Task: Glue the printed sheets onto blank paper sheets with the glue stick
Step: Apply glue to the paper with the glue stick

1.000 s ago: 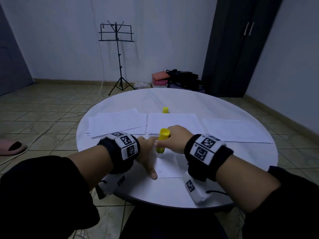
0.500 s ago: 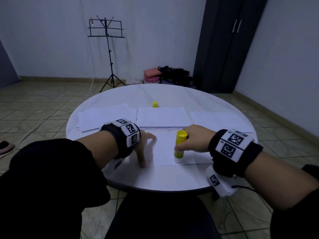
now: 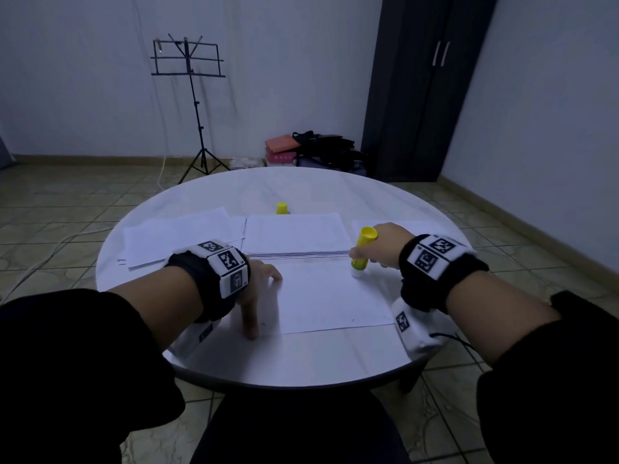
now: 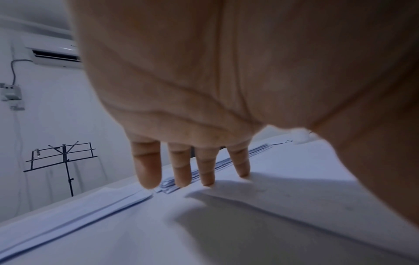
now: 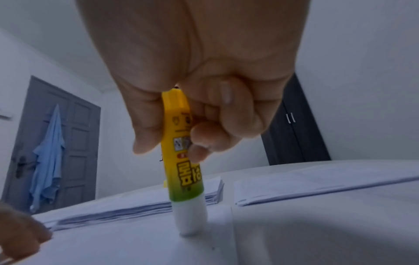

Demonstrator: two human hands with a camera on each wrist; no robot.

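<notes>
1. Our right grip (image 3: 378,244) pinches the glue stick (image 5: 183,161), tip on the sheet (image 3: 328,299) corner.
2. Left grip (image 3: 258,289), fingers spread, pins its opposite edge.
3. Risk: dragging outward wrinkles the sheet, smearing the counter (image 3: 301,356).

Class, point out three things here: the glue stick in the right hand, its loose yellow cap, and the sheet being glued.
glue stick (image 5: 184,181), right wrist view, printed label.
yellow cap (image 3: 282,208), head view, its side.
sheet being glued (image 3: 328,303), head view, bare middle.

3 paper stacks (image 3: 294,234), 1 glue stick (image 3: 362,251)

Head view high over table (image 3: 301,363), wrist views low, close, sharing paper stacks (image 3: 294,234)
</notes>
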